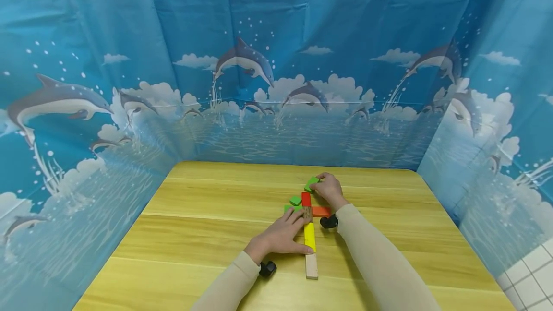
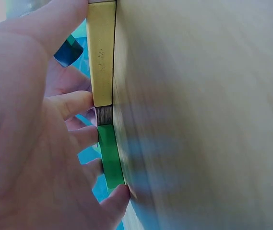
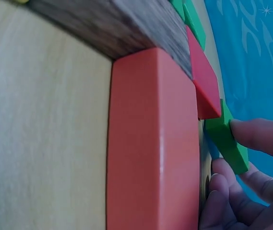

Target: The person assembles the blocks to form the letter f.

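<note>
My right hand (image 1: 329,189) pinches a green block (image 1: 311,184) between thumb and fingers, just beyond the red block (image 1: 306,199). The same green block (image 3: 230,139) appears tilted in the right wrist view. My left hand (image 1: 282,235) lies spread over a cross of blocks, fingertips touching the dark brown block (image 1: 308,216) and a green block (image 2: 110,158) on the left arm, thumb at the yellow block (image 1: 309,236). A pale wooden block (image 1: 311,268) continues the line at the near end. An orange-red block (image 1: 321,211) forms the right arm.
A small loose green block (image 1: 295,200) lies left of the red one. The wooden table (image 1: 194,234) spreads around, with a blue dolphin-print curtain (image 1: 276,133) along its far side and flanks. Black wrist devices (image 1: 268,269) sit under both forearms.
</note>
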### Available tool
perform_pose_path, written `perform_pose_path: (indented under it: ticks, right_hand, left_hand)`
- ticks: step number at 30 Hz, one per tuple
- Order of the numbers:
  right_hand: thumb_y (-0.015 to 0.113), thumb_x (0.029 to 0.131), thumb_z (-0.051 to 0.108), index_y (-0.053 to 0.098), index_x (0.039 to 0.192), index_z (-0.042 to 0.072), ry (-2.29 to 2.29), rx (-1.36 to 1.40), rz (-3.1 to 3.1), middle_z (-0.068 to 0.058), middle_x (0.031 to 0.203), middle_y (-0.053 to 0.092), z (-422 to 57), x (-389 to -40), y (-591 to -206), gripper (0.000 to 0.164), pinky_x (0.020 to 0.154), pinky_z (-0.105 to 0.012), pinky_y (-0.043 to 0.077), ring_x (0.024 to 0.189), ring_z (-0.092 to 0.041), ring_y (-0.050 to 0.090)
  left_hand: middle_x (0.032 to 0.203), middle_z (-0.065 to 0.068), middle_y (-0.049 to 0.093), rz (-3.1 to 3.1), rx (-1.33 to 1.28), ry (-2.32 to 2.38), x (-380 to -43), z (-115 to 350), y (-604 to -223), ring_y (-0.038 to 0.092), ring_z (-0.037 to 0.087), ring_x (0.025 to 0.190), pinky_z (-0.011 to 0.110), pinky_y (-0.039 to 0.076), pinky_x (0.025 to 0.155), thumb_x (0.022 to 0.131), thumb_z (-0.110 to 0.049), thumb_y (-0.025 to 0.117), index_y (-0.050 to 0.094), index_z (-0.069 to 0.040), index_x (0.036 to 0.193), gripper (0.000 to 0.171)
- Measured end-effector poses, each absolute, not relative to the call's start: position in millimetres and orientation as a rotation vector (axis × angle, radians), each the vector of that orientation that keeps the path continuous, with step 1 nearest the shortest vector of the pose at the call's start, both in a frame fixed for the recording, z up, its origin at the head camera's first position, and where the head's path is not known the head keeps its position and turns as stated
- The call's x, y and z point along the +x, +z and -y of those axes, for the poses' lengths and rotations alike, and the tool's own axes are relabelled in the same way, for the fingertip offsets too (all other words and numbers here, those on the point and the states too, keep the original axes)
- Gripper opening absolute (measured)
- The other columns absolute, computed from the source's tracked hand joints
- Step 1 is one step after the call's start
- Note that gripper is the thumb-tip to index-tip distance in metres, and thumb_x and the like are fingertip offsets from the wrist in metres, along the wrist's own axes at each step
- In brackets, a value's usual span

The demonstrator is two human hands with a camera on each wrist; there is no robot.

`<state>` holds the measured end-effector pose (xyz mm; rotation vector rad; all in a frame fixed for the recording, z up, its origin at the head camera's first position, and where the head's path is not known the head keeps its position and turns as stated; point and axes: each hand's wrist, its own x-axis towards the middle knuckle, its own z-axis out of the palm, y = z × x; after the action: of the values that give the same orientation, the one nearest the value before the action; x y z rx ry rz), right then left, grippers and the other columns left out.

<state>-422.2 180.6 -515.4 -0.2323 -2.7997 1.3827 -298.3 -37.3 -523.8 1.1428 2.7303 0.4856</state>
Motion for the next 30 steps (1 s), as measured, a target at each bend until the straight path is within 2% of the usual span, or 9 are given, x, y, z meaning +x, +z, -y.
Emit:
perform_pose_path:
  ticks: [4,12,24,27,30]
  right_hand:
    - [0.076,0.091,0.027,0.062,0.128,0.007,1.343,-0.223,2.824,-0.016,0.126,0.062,-180,-421,-515,0.044,0.082,-0.045,0.052,0.102,-0.033,0.06]
    - [0.075,0.092,0.028,0.062,0.127,0.007,1.315,-0.184,2.821,-0.016,0.123,0.063,-178,-418,-517,0.043,0.082,-0.047,0.052,0.102,-0.033,0.06]
    - [0.073,0.093,0.028,0.062,0.127,0.005,1.335,-0.207,2.807,-0.019,0.127,0.061,-179,-414,-515,0.043,0.092,-0.053,0.05,0.112,-0.038,0.057]
    - [0.072,0.094,0.028,0.062,0.128,0.003,1.357,-0.218,2.785,-0.021,0.128,0.059,-179,-413,-512,0.043,0.09,-0.052,0.05,0.11,-0.038,0.057]
    - [0.071,0.095,0.027,0.061,0.129,0.002,1.371,-0.21,2.771,-0.021,0.126,0.06,-180,-412,-509,0.043,0.082,-0.048,0.052,0.102,-0.038,0.059]
  left_hand:
    - [0.168,0.003,0.011,-2.733,1.136,0.48,-299,37,-525,0.01,0.037,0.152,0.056,0.026,0.116,0.089,-0.075,0.054,0.032,-0.022,0.159,0.091]
    - [0.168,0.004,0.012,-2.736,1.135,0.473,-300,37,-526,0.01,0.037,0.152,0.055,0.026,0.117,0.088,-0.075,0.054,0.033,-0.021,0.159,0.091]
    - [0.168,0.004,0.012,-2.734,1.143,0.463,-298,37,-526,0.01,0.037,0.152,0.055,0.025,0.117,0.089,-0.076,0.053,0.032,-0.021,0.159,0.092]
    - [0.168,0.005,0.012,-2.736,1.144,0.466,-298,37,-525,0.01,0.037,0.152,0.055,0.025,0.117,0.089,-0.075,0.053,0.032,-0.021,0.159,0.091]
    - [0.168,0.005,0.012,-2.739,1.141,0.463,-297,38,-524,0.01,0.037,0.152,0.055,0.025,0.117,0.089,-0.074,0.054,0.033,-0.021,0.159,0.09]
